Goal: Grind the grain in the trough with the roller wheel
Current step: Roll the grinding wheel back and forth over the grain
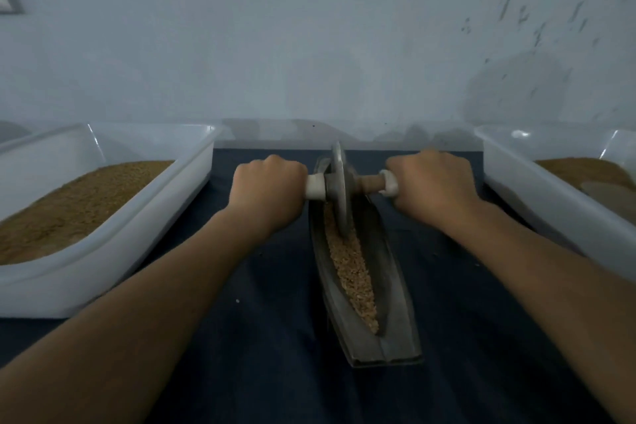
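A long, narrow metal trough (395, 313) lies lengthwise on a dark blue cloth, running away from me. Tan grain (351, 268) fills its groove. A grey metal roller wheel (339, 189) stands on edge in the far half of the trough, with an axle handle sticking out on both sides. My left hand (268, 186) grips the left end of the handle. My right hand (433, 182) grips the right end. Both fists are curled round the handle, knuckles up.
A white plastic tub (144, 237) holding brown grain stands at the left. A second white tub (550, 203) with brown material stands at the right. A pale wall (309, 45) rises right behind the table's far edge.
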